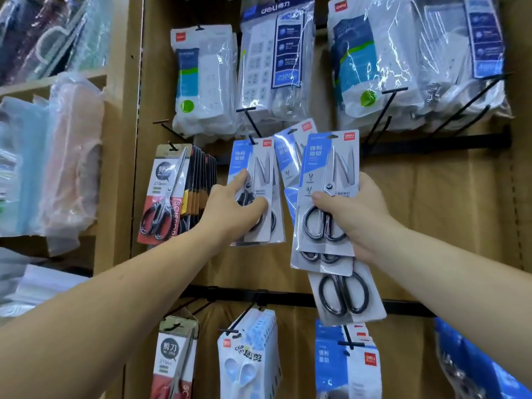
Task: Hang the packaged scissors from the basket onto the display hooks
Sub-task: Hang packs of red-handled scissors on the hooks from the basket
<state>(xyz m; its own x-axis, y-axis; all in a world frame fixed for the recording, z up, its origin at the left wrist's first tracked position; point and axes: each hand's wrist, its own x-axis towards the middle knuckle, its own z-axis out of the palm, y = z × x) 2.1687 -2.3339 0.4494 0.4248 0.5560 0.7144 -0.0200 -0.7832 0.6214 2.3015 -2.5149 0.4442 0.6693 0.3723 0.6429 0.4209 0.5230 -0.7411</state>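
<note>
A blue-and-white scissors pack (260, 168) hangs on a black display hook (252, 138) in the middle of the board. My left hand (230, 205) holds its lower half, forefinger stretched up across the card and thumb on its front. To the right, my right hand (354, 214) grips a fanned bundle of several like packs (328, 174) by the handles end, thumb across the front card. One pack (345, 295) sticks out below the hand. The basket is out of view.
Red-and-grey scissors packs (167, 191) fill the hook to the left. Bagged power strips (273, 61) hang above on long black hooks (385, 110). Lower rail (288, 298) carries more scissors packs (247, 358). Shelves with plastic-wrapped goods (57, 156) stand at the left.
</note>
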